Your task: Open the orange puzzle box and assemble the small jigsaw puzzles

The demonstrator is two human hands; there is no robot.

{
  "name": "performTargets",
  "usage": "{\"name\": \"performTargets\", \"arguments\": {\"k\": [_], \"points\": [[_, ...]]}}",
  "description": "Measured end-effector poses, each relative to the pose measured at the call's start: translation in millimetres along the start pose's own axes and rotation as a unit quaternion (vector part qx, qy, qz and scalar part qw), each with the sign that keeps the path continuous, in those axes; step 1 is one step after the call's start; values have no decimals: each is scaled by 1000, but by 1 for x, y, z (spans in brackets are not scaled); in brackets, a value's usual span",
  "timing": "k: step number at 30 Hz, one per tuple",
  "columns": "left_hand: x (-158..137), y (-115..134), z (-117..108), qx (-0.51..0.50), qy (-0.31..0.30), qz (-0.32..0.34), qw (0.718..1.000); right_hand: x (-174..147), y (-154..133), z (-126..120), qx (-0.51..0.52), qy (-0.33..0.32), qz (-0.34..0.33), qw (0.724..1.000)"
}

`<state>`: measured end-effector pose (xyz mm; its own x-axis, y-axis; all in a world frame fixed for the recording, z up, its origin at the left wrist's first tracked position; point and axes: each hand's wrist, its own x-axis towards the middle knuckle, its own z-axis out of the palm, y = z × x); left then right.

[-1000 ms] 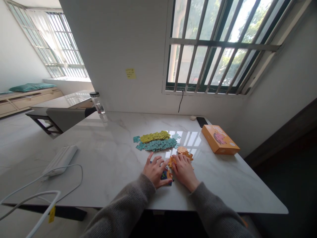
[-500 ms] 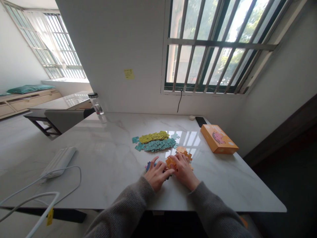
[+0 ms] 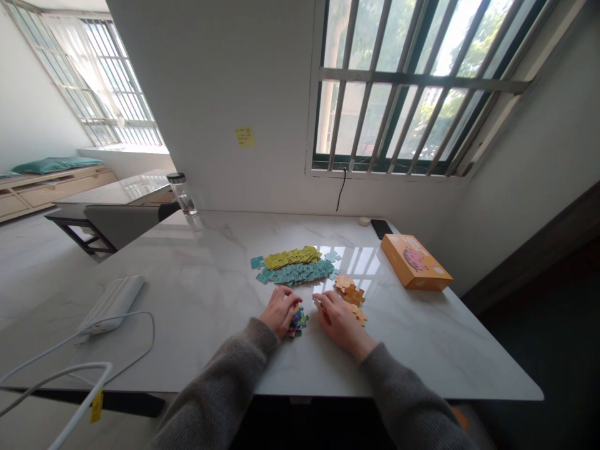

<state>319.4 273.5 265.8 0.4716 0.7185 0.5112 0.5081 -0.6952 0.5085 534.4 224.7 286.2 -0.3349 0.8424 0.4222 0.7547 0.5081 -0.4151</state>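
My left hand [image 3: 280, 310] is curled, fingertips closed together at the edge of a small heap of dark blue, purple and green jigsaw puzzle pieces [image 3: 297, 322]. Its palm hides part of that heap. Across a narrow gap, my right hand [image 3: 338, 317] has bent fingers drawn together; whatever lies between their tips is too small to make out. Orange puzzle pieces [image 3: 355, 295] lie just beyond and beside the right hand, which partly covers them. Farther back are overlapping rows of yellow-green puzzle pieces [image 3: 291, 257] and teal puzzle pieces [image 3: 302, 272].
An orange puzzle box [image 3: 415, 262] stands at the right of the white marbled table [image 3: 210, 312], near a black phone [image 3: 381, 229]. A clear bottle [image 3: 182, 195] is at the back left. On the left lie a white power strip [image 3: 115, 305] and cables [image 3: 150, 331].
My hands have moved apart, the left one slightly left and away from me. The dark pieces between them are more exposed. Orange pieces under my right fingers no longer show there.
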Motion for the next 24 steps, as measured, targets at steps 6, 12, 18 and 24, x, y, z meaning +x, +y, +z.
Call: {"name": "performTargets", "arguments": {"k": [6, 12, 18, 24], "points": [[2, 1, 1, -71, -28, -6, 997, 4, -1, 7, -16, -29, 17, 999], [2, 8, -16, -100, 79, -41, 991, 22, -8, -3, 90, 38, 23, 995], [-3, 28, -24, -53, 106, 54, 992, 56, -39, -16, 129, 44, 12, 991], [-17, 7, -24, -202, 249, -43, 946, 60, -65, 0, -60, -44, -91, 993]]}}
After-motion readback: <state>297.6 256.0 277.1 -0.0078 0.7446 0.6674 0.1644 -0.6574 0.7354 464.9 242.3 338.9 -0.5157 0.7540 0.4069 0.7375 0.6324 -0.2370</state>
